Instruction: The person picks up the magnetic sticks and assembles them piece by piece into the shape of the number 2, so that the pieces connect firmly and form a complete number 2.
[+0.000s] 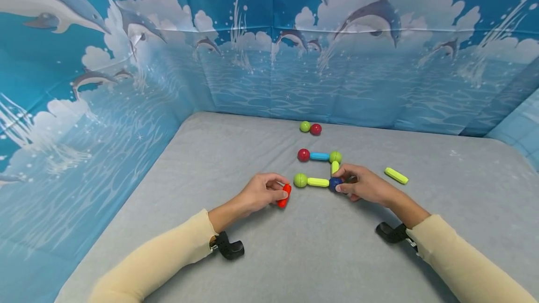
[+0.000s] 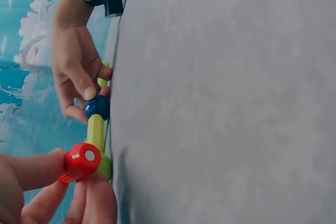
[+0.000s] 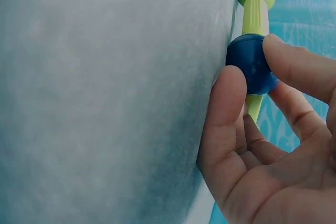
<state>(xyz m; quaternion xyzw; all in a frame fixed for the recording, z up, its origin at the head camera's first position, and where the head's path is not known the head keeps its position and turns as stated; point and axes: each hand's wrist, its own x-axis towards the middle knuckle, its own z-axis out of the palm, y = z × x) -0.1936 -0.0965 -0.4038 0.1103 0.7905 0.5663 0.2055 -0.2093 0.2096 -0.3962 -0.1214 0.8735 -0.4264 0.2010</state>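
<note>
Between thumb and fingers, my left hand (image 1: 263,191) holds a red rod (image 1: 284,196); its round end with a pale disc faces the left wrist view. My right hand (image 1: 366,183) pinches a dark blue ball (image 3: 251,64). That ball touches one end of a yellow-green rod (image 1: 317,182), which has a green ball (image 1: 300,180) at its other end. A second yellow-green rod (image 1: 335,166), partly behind the right fingers, runs from the blue ball to another green ball (image 1: 335,156). From there a light blue rod (image 1: 319,156) leads left to a red ball (image 1: 303,155).
Toward the back of the grey cloth-covered table (image 1: 210,153), a loose green ball (image 1: 305,126) sits against a dark red ball (image 1: 316,129). A single yellow-green rod (image 1: 396,175) lies right of the right hand. Dolphin-printed curtains (image 1: 358,69) border the back and left.
</note>
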